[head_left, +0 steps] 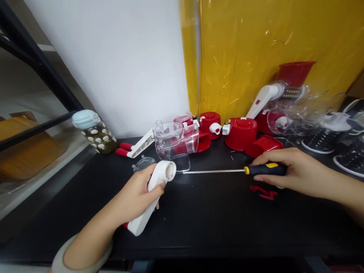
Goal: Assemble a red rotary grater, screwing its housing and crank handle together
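My left hand (136, 198) is closed around a white plastic crank handle (154, 198), whose round hub end points right. My right hand (289, 167) grips the black and yellow handle of a long screwdriver (236, 171). The metal shaft lies level above the black table (202, 219), and its tip meets the hub of the white handle. A pale bangle sits on my left wrist.
Behind the hands lie red and clear grater parts (182, 138), a red base (241, 133) and a full white-handled grater (280, 98). Metal grater drums (356, 159) stand at the right, a jar with a blue lid (94, 131) at the left. Small red pieces (265, 192) lie by my right hand.
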A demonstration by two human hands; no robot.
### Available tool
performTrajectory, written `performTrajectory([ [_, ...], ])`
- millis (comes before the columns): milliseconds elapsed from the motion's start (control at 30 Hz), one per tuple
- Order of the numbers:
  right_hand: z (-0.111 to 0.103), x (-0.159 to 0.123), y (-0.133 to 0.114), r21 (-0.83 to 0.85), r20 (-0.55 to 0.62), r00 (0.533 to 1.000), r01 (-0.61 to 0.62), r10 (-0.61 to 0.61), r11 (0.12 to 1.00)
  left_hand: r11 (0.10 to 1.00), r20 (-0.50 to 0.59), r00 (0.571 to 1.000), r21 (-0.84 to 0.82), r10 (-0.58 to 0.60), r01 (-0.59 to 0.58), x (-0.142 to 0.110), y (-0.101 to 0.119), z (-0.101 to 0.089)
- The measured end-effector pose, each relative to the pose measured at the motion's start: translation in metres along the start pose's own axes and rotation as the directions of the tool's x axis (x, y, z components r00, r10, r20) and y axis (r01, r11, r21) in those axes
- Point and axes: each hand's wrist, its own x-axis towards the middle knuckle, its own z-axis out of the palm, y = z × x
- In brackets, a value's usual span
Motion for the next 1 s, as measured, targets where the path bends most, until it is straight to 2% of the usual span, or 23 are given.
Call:
performTrajectory([
  [200, -0.001, 0.000, 0.002, 0.014, 0.034, 0.999, -0.005, 0.005, 1.000, 1.000, -0.001, 1.000, 0.007, 0.004, -0.004, -0.001, 0.001, -0.001],
  [433, 0.000, 0.003, 0.005, -0.027, 0.054, 0.994, 0.100, -0.099, 0.995, 1.000, 0.003, 1.000, 0.020, 0.005, -0.005, -0.001, 0.002, -0.001],
  [700, 0.001, 0.002, -0.002, -0.080, -0.071, 0.972, 0.219, -0.225, 0.973, 0.994, -0.032, 0.999, 0.111, 0.021, -0.017, -0.001, 0.005, 0.001],
  [1000, 0.007, -0.001, -0.008, -0.141, -0.062, 0.965, 0.244, -0.254, 0.960, 0.990, -0.043, 0.999, 0.144, 0.020, -0.014, 0.000, 0.007, 0.002],
])
